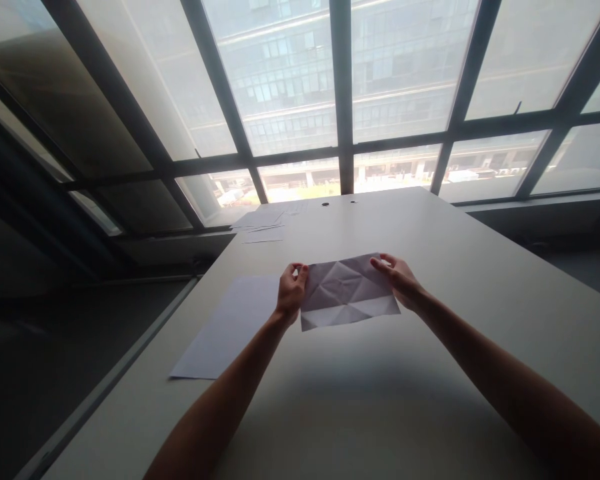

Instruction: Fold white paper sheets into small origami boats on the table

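Note:
A creased sheet of paper is held up above the white table, spread between my two hands. Fold lines cross it in a diamond pattern, and a lighter band runs along its lower edge. My left hand pinches its left edge near the upper corner, thumb on the near face. At the upper right corner my right hand grips the sheet in the same way, with the other fingers partly hidden behind it.
A larger plain sheet of paper lies flat on the table, left of my left forearm. Several loose sheets overlap at the far left corner. Two small dark spots mark the far end, before tall framed windows.

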Tool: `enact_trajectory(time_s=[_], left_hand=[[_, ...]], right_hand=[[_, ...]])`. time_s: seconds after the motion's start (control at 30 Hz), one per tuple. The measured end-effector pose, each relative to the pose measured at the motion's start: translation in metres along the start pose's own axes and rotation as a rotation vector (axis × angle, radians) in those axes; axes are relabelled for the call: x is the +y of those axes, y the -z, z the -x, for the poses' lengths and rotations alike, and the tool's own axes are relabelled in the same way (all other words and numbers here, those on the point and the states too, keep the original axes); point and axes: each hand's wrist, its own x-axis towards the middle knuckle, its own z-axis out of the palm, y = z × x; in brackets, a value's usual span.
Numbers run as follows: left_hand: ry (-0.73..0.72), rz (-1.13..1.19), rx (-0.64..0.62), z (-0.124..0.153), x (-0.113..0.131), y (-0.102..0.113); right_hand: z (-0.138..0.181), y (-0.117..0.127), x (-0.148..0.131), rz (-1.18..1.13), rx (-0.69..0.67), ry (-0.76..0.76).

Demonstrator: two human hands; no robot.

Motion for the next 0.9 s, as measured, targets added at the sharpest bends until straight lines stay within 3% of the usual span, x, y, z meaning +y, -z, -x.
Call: enact_trajectory(time_s=[0.07,0.17,0.27,0.37,0.47,0.53,0.67,0.73,0.8,0.9], left_hand=[[0.024,-0.062,0.041,-0.005,-0.017,0.004],[0.024,-0.24,0.014,-0.01,-0.034,0.012],[-0.216,-0.551,-0.037,-0.005,-0.035,0.015],[-0.474,-0.824,-0.312,0.009,-0.032,0.007],[-0.448,-1.01,-0.681,0.025,-0.036,-0.005],[-0.402,-1.113,-0.811,0.033,-0.043,-0.008],[-0.399,-1.193,-0.847,0.038,-0.054,-0.007],[-0.406,-1.197,-0.844,0.038,-0.055,-0.005],[-0.413,-1.191,-0.846,0.037,-0.054,-0.005],[-0.404,-1.172,-0.835,0.036,-0.053,-0.007]], right_hand=[[-0.003,0.006,0.014,0.014,-0.158,-0.148],[-0.004,0.012,0.038,0.147,-0.184,-0.189],[-0.003,0.009,0.056,0.246,-0.178,-0.104],[-0.005,0.003,0.066,0.32,-0.195,-0.045],[-0.008,0.004,0.069,0.443,-0.22,0.008],[-0.007,0.006,0.067,0.628,-0.169,0.073],[0.004,-0.001,0.054,1.043,-0.023,0.394],[0.011,-0.011,0.051,1.141,-0.113,0.54],[0.016,-0.02,0.055,1.231,-0.294,0.589],[0.017,-0.026,0.071,1.362,-0.457,0.453]])
